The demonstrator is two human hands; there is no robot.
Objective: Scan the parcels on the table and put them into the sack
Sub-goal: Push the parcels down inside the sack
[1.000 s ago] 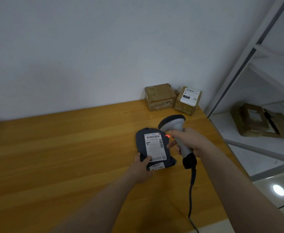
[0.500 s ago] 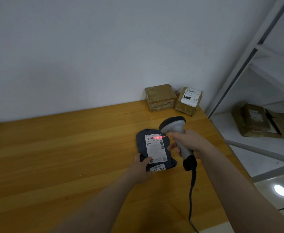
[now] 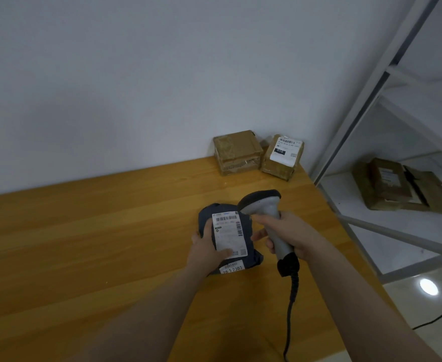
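A dark soft parcel (image 3: 251, 231) with a white barcode label lies on the wooden table (image 3: 84, 244). My left hand (image 3: 205, 250) grips its left side, thumb on the label. My right hand (image 3: 289, 233) holds a grey handheld barcode scanner (image 3: 264, 207) by the handle, its head just right of the parcel's top. No red scan line shows on the label. Two brown cardboard parcels stand at the table's back right: a plain taped one (image 3: 236, 151) and one with a white label (image 3: 282, 156). No sack is in view.
The scanner's black cable (image 3: 291, 309) hangs down over the table's front edge. A white metal shelf rack (image 3: 371, 87) stands to the right, with flattened brown cardboard packages (image 3: 397, 186) on one shelf. A white wall runs behind the table.
The red scan line on the label has gone out. My left hand has slid further up the parcel's left side, with the thumb now on the label. The scanner head has lifted slightly.
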